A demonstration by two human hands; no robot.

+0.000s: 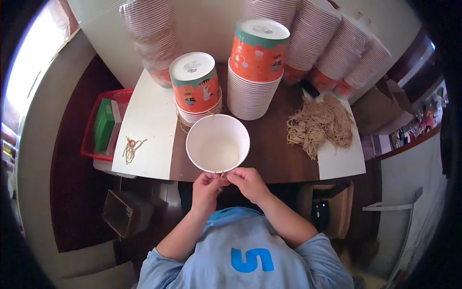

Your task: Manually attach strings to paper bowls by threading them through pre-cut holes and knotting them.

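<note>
A white paper bucket (219,144) stands at the table's near edge with its open mouth facing up. At its near rim, my left hand (206,189) and my right hand (249,185) are closed in a pinch, fingertips almost touching. A short bit of thin cord (222,174) shows at the rim between them; the rest is hidden by my fingers. Just beyond the bucket is a short stack of upside-down orange and green paper buckets (196,89), with tan cord hanging around its lower part.
A taller bucket stack (255,94) stands behind. Wrapped bucket stacks (315,36) line the back. A heap of tan cords (320,123) lies at right, a few loose cords (132,148) at left. Beside the table are a red crate (91,130) and a bin (122,214).
</note>
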